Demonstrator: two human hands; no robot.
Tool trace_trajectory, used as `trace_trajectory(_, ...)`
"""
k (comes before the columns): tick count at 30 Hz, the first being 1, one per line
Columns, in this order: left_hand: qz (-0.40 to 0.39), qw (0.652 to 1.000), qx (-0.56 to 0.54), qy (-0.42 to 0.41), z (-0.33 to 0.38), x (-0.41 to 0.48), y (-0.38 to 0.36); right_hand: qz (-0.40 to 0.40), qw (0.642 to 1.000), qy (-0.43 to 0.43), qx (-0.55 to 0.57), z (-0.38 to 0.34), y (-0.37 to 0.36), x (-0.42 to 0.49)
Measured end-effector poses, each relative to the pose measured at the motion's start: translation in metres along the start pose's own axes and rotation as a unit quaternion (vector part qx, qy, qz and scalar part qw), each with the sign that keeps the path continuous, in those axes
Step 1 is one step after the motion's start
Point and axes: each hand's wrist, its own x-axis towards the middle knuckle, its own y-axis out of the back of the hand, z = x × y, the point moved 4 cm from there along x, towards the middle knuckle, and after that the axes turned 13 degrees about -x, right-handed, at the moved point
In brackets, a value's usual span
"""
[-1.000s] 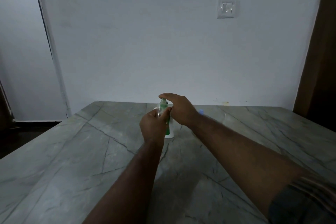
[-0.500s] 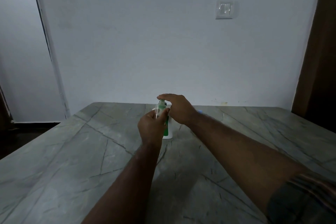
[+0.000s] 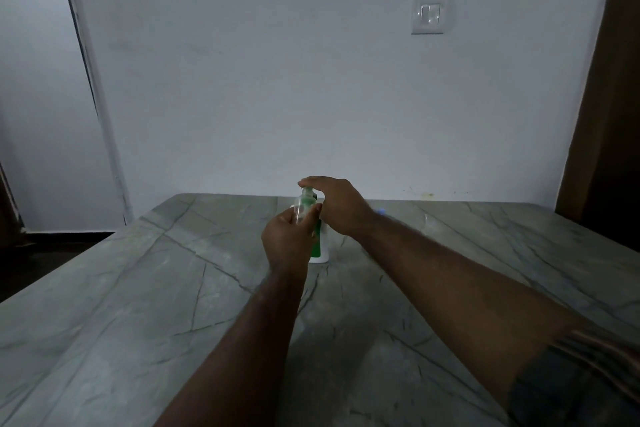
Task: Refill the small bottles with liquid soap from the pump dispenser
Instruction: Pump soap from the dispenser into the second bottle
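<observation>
The pump dispenser (image 3: 321, 250) stands mid-table towards the far edge and is hemmed in. The left hand (image 3: 289, 243) holds a small bottle (image 3: 300, 210) against its near-left side, and the right hand (image 3: 341, 208) lies flat over its top. The two forearms run in from the near edge and leave only a wedge of table (image 3: 138, 305) between them, narrowing to the dispenser. Broad stretches of tabletop lie open left of the left forearm (image 3: 242, 340) and right of the right forearm (image 3: 467, 288). A small blue object (image 3: 381, 211), partly hidden, sits just behind the right wrist. The wall (image 3: 277, 97) closes off the far edge.
</observation>
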Motion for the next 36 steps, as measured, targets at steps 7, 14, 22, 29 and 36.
trace_trajectory(7,-0.006,1.000,0.022,-0.020,0.003,0.002,0.001,0.013,1.000,0.007,-0.008,0.000,0.002,0.001)
trace_trajectory(14,-0.011,1.000,0.013,-0.011,0.001,-0.003,0.003,0.008,1.000,-0.005,0.002,0.001,-0.005,-0.004)
trace_trajectory(22,-0.005,1.000,0.004,-0.004,0.005,0.000,0.004,0.000,1.000,0.002,-0.011,-0.004,0.003,-0.002)
trace_trajectory(29,-0.002,1.000,-0.005,0.005,0.003,-0.002,0.002,-0.010,1.000,-0.005,-0.010,-0.002,0.000,-0.001)
trace_trajectory(36,-0.005,1.000,-0.005,-0.004,0.005,-0.001,0.003,0.004,1.000,-0.020,-0.007,0.000,-0.002,0.002)
